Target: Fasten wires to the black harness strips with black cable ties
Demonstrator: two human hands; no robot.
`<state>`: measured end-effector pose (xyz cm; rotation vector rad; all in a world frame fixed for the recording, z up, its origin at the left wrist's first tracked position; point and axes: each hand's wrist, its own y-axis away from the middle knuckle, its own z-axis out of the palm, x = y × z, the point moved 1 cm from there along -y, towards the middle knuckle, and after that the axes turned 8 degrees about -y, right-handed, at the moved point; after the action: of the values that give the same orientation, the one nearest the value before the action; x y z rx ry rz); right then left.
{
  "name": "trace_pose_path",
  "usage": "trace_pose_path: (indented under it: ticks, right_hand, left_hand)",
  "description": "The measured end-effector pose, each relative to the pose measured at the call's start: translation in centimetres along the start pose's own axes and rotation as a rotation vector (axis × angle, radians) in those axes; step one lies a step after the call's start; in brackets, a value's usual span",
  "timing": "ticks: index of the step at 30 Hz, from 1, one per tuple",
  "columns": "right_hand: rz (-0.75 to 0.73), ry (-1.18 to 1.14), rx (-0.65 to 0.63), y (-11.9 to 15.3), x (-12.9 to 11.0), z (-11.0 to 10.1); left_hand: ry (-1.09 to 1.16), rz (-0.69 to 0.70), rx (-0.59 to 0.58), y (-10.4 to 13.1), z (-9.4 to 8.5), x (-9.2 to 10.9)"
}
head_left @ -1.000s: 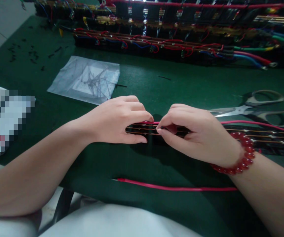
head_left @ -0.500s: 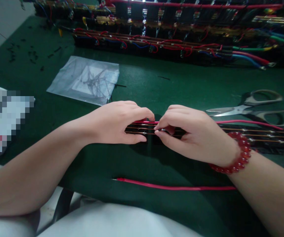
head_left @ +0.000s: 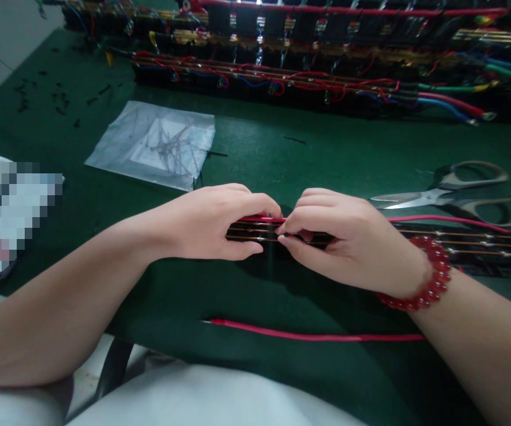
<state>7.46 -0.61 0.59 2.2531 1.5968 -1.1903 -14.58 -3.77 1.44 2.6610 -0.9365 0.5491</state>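
Observation:
A long black strip with copper-coloured rods (head_left: 472, 241) lies across the green table, with a red wire (head_left: 442, 218) running along its far edge. My left hand (head_left: 202, 222) wraps over the strip's left part, thumb on the near side and fingers on the far side by the red wire. Just right of it, my right hand (head_left: 344, 236) pinches with thumb and index finger over the rods. Whatever lies between those fingertips is too small to make out. A red bead bracelet (head_left: 437, 272) circles the right wrist. Another red wire (head_left: 317, 337) lies nearer to me.
Scissors (head_left: 442, 195) lie beyond my right hand. A clear plastic bag (head_left: 117, 139) with thin dark strands, perhaps cable ties, rests beyond my left hand. Wired black assemblies (head_left: 282, 80) line the back. Dark scraps (head_left: 60, 103) are scattered at the far left of the green table (head_left: 246, 296).
My left hand has shifted very slightly to the right along the strip. My right hand keeps its pinch in nearly the same place.

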Motion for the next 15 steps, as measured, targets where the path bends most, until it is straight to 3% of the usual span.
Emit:
trace_pose_path:
  ticks: [15]
  right_hand:
    - [0.005, -0.011, -0.011, -0.01, 0.03, -0.05]
  left_hand:
    - [0.036, 0.071, 0.017, -0.03, -0.07, 0.07]
